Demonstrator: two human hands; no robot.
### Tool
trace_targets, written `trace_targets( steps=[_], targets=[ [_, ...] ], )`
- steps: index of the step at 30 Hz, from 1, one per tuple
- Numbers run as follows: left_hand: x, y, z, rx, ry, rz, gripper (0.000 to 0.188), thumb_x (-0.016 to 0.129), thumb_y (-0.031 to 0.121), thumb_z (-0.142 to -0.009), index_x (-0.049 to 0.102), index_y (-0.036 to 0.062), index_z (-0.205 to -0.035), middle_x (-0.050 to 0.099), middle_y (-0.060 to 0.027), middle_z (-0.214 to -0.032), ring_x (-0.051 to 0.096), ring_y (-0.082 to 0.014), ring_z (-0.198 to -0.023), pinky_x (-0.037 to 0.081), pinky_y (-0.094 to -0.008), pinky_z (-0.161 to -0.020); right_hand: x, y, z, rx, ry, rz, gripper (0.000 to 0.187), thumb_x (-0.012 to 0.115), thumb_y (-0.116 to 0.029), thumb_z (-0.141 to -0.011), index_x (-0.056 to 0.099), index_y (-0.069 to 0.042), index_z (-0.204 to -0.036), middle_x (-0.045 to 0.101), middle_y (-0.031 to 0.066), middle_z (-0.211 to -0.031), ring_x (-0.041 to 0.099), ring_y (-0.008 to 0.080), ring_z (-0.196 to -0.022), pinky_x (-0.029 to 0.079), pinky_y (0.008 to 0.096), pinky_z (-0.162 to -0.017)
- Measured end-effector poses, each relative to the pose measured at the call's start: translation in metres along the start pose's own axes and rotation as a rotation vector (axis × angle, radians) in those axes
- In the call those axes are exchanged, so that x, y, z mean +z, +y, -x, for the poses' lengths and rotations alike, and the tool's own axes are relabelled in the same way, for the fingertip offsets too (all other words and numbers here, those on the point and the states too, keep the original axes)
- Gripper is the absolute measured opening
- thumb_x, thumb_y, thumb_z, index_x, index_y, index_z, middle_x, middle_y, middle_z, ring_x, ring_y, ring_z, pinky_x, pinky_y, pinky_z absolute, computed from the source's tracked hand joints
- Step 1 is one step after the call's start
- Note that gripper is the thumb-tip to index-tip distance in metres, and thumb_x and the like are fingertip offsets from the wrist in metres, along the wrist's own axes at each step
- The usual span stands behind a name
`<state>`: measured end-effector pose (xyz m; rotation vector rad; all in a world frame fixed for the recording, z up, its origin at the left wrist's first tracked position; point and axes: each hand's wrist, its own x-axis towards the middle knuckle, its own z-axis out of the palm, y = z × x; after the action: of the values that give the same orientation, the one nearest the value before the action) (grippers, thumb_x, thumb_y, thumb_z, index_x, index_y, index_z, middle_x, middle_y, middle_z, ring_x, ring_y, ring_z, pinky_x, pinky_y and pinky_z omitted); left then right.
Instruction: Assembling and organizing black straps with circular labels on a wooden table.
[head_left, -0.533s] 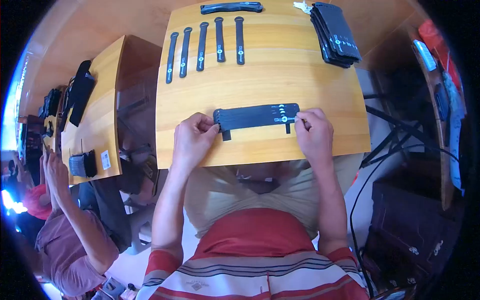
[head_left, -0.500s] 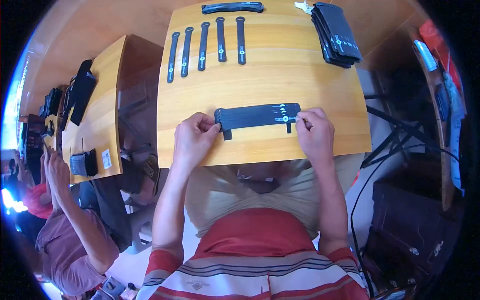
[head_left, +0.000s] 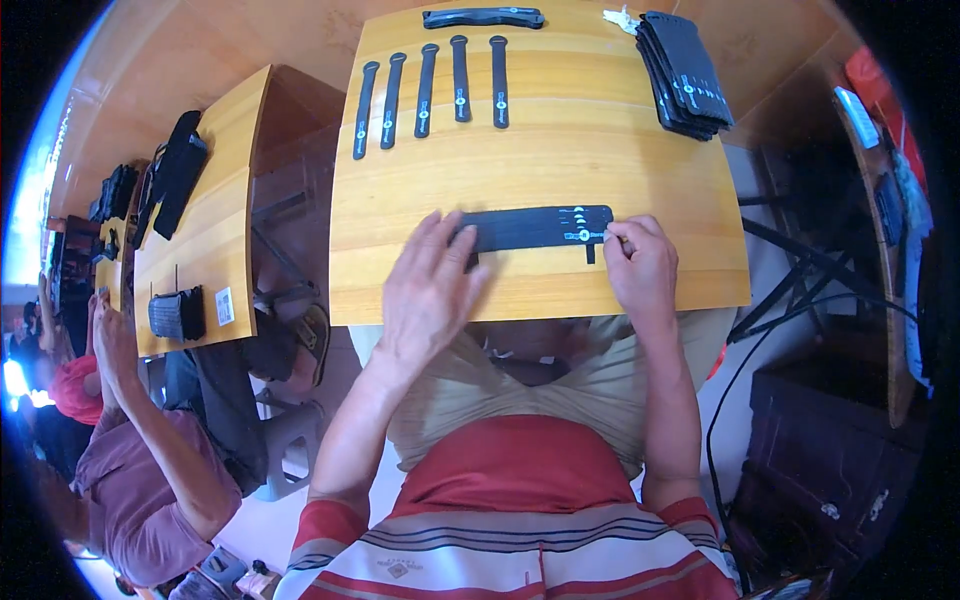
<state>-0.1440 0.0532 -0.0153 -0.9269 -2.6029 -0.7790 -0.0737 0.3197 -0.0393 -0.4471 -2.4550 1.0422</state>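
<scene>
Several black straps with white print [head_left: 535,228] lie side by side, overlapping in a flat band near the table's front edge. My left hand [head_left: 430,285] is over the band's left end with its fingers spread, slightly blurred, and it hides that end. Closed at the lower right corner of the band, my right hand [head_left: 642,265] pinches the strap ends between thumb and fingers. Below the band, a short black strip [head_left: 591,254] shows against the wood.
Farther off, single black straps [head_left: 426,90] lie in a spaced row. Behind them is a strap bundle [head_left: 483,18]; at the far right stands a thick pile of black straps [head_left: 690,85] beside a crumpled white scrap [head_left: 621,18]. A co-worker [head_left: 150,480] sits left at another table [head_left: 235,180].
My left hand has released the band's left corner, opened, and moved right over that end. My right hand keeps its pinch. The view has shifted slightly.
</scene>
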Motion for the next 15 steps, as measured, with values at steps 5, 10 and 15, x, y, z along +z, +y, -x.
trace_targets(
  steps=[5,10,15],
  targets=[
    [0.008,0.003,0.008,0.177,-0.342,-0.197,0.073,0.058,0.05,-0.096,0.047,-0.004,-0.145,0.036,-0.0198,-0.159,0.03,-0.0318,-0.151,0.023,-0.0498,-0.123,0.003,0.005,0.0,-0.02,0.004,0.003,0.007,0.068,-0.003,-0.084,0.07,0.001,-0.09,0.066,0.0154,-0.087,0.067,0.0298,-0.075,0.054,0.0386,-0.07],
    [0.009,0.004,0.009,0.195,-0.33,-0.226,0.075,0.053,0.054,-0.098,0.047,-0.0033,-0.146,0.038,-0.0194,-0.158,0.031,-0.0306,-0.15,0.02,-0.0513,-0.123,-0.001,0.0,0.001,-0.072,-0.021,0.133,0.01,0.065,-0.009,-0.087,0.07,-0.001,-0.091,0.066,0.0139,-0.096,0.068,0.0307,-0.085,0.055,0.0428,-0.07],
    [0.013,0.005,0.01,0.176,-0.392,-0.19,0.078,0.056,0.051,-0.098,0.037,-0.0029,-0.152,0.031,-0.0212,-0.161,0.024,-0.0327,-0.153,0.016,-0.0507,-0.124,-0.001,-0.042,0.007,-0.19,-0.197,0.614,0.022,0.059,-0.017,-0.089,0.071,-0.003,-0.101,0.064,0.0108,-0.118,0.056,0.0318,-0.122,0.05,0.0475,-0.096]
  ],
)
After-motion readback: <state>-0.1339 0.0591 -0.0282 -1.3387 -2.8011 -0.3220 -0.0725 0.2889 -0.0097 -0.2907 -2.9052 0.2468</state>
